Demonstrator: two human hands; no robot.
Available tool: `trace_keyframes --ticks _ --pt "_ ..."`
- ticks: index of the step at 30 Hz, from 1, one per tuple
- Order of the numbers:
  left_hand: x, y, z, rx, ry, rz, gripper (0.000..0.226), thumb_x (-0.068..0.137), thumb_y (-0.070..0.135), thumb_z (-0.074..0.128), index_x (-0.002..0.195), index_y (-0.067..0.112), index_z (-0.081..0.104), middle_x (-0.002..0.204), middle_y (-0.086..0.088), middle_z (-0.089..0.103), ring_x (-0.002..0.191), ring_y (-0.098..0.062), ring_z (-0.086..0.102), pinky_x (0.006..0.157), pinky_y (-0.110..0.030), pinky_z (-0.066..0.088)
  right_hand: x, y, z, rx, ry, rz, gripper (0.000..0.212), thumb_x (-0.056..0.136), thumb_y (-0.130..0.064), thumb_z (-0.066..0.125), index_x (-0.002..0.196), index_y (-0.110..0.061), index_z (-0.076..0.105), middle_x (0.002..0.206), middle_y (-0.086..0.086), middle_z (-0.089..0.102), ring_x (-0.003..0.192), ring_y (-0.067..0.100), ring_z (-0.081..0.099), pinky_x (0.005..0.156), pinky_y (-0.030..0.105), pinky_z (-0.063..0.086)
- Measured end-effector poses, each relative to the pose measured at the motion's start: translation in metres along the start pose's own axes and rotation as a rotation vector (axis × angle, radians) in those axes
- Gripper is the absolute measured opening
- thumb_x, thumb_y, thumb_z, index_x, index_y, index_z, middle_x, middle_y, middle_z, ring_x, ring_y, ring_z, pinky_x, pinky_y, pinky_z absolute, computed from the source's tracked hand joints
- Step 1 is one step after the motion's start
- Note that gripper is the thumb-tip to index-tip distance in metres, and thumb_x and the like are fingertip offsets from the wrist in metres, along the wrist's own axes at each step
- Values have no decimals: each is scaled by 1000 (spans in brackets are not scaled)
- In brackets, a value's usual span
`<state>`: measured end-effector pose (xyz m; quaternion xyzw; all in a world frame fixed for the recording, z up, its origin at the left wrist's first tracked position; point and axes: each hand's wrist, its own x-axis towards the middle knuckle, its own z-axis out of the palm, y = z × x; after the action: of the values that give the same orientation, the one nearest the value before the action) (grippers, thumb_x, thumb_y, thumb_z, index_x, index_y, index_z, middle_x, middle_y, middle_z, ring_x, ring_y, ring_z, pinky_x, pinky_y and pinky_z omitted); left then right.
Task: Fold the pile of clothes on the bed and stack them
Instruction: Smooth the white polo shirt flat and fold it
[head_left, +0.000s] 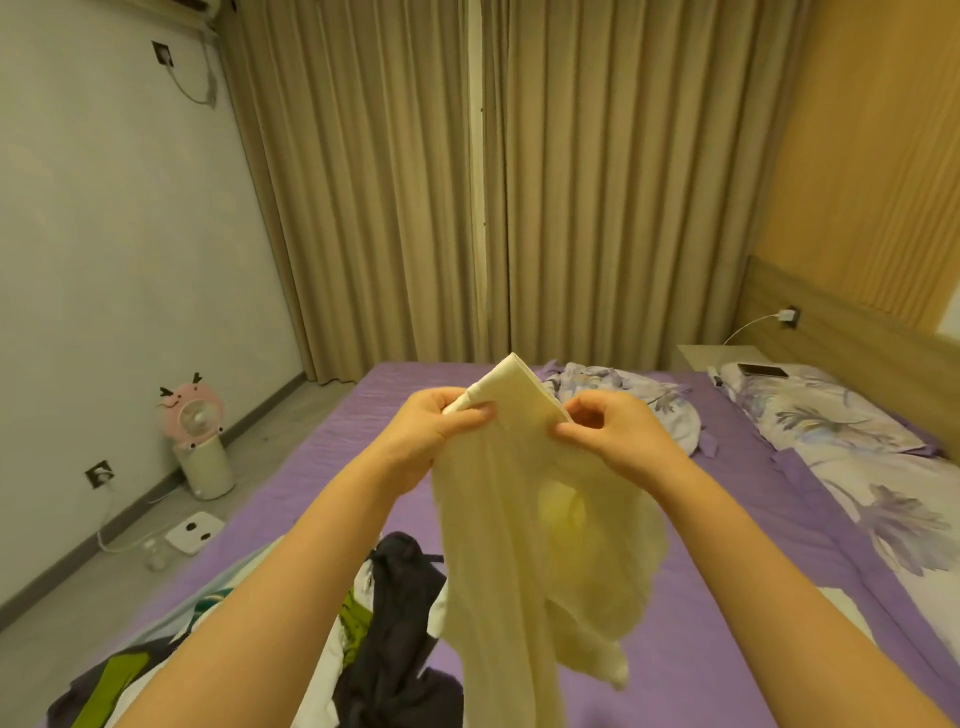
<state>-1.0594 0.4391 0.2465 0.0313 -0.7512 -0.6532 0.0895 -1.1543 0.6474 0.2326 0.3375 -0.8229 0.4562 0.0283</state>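
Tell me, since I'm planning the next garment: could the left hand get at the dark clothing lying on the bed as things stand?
Probably not right away. The left hand is pinching the pale yellow garment, held up with the right hand. The dark clothing lies uncovered below the left forearm, so once that hand lets go, the way down looks free.

The bed (322, 467) has a purple sheet; a pile of clothes (384, 623) lies at its near edge, a crumpled floral quilt (623, 400) at the far edge, floral pillows (810, 410) along the right.

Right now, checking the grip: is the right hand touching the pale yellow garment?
Touching. The head view shows the right hand pinching the pale yellow garment's upper edge between thumb and fingers.
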Motion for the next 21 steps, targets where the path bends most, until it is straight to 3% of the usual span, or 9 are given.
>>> trace_keyframes --ticks 2,4,8,10,13,14,16,18,21 --pt "4 11 2 -10 18 42 13 87 20 67 94 10 73 90 -8 73 77 -19 69 72 -34 56 -4 10 -8 -136 -20 20 20 79 -23 72 63 -25 60 63 -10 56 60 5 47 60 26 38" --pt "6 22 -1 -14 17 71 14 82 27 70 86 15 75 86 -6 73 75 -18 69 71 -33 57 -10 25 -13 -123 -40 76 18 81 -23 72 66 -23 62 67 -7 59 62 5 49 61 25 38" --pt "8 32 -20 -73 29 87 26 72 37 74 87 15 75 88 -7 73 76 -19 70 66 -30 57 -23 50 -12 1 -28 188 11 88 -17 64 80 -17 58 89 -4 65 82 9 60 65 11 42" --pt "7 33 -30 -134 18 77 29 73 37 74 91 14 75 93 -9 73 80 -22 70 68 -33 57 -29 53 0 208 -90 212 8 90 -16 63 93 -17 55 112 -2 64 102 10 60 80 16 48" --pt "4 34 -39 -145 -23 77 31 73 39 76 92 15 75 94 -9 73 81 -22 71 67 -32 56 -35 49 35 294 -232 250 65 83 -33 71 137 -29 34 133 -9 51 124 7 47 99 28 42" --pt "1 35 -41 -145 -38 77 31 72 39 76 92 16 75 93 -9 73 80 -21 71 66 -32 56 -36 46 49 271 -241 270 83 81 -36 72 145 -35 19 136 -8 47 128 9 43 101 30 40" --pt "-4 36 -49 -147 -62 79 29 74 39 75 92 17 75 93 -8 73 80 -21 71 65 -31 56 -33 41 75 280 -196 294 99 81 -36 73 150 -35 2 147 -2 31 137 14 32 107 34 35" --pt "-12 38 -63 -148 -67 79 27 76 39 73 93 17 74 94 -8 73 81 -21 71 66 -32 56 -29 37 95 338 -168 304 97 82 -38 72 150 -35 2 153 -5 16 142 15 20 110 35 29" --pt "-26 37 -88 -160 -52 83 18 81 35 71 91 20 75 93 -7 73 80 -20 71 65 -32 56 -18 28 111 295 -204 261 60 85 -38 68 135 -37 37 154 -9 21 139 13 25 107 30 30"
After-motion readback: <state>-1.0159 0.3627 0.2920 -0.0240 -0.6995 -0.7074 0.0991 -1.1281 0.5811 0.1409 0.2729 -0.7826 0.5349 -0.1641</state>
